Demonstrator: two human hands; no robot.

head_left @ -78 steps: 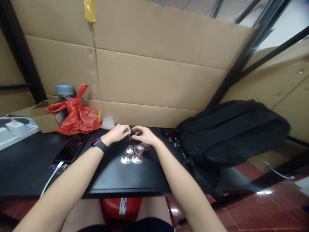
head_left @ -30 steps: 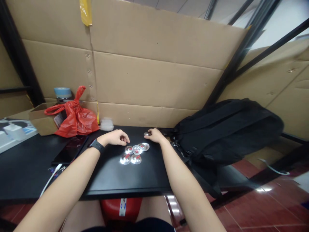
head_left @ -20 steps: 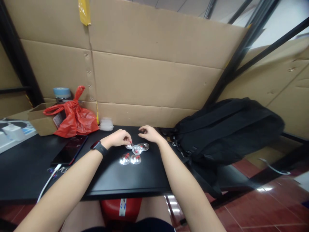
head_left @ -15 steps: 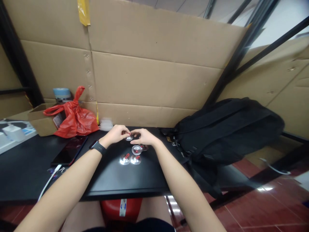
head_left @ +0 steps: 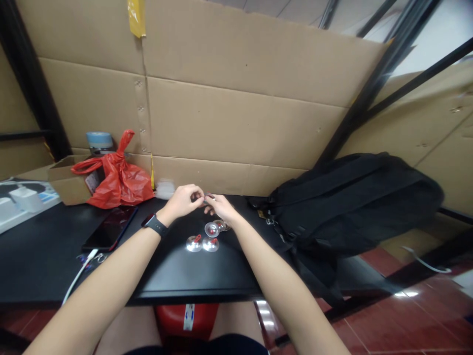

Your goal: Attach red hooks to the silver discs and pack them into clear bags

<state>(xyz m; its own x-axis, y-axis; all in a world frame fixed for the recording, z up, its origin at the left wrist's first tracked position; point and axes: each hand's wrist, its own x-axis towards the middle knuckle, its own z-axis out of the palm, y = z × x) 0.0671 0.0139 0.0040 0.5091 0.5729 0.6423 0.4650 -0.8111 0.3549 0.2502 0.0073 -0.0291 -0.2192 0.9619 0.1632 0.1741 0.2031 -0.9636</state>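
My left hand (head_left: 185,200) and my right hand (head_left: 221,207) meet above the back of the black table (head_left: 166,276), fingertips pinched together. Between them is a small clear suction cup (head_left: 209,195), mostly hidden by the fingers. Closer to me lie more clear suction cups with red hooks: one at the left (head_left: 194,243), one beside it (head_left: 210,244), and another (head_left: 212,230) behind these. Partly under my right wrist sits a further suction cup (head_left: 220,225). A dark watch (head_left: 155,225) is on my left wrist.
A phone (head_left: 110,229), a white cable (head_left: 79,271) and a red plastic bag (head_left: 120,180) by a cardboard box (head_left: 68,182) are at the left. A black backpack (head_left: 354,202) occupies the right. Cardboard (head_left: 236,123) walls off the back; a white power strip (head_left: 25,207) stands far left.
Both hands have risen slightly and come together, lifting the suction cup off the tabletop and turning it. The view has shifted a little. The other suction cups stay where they lay.
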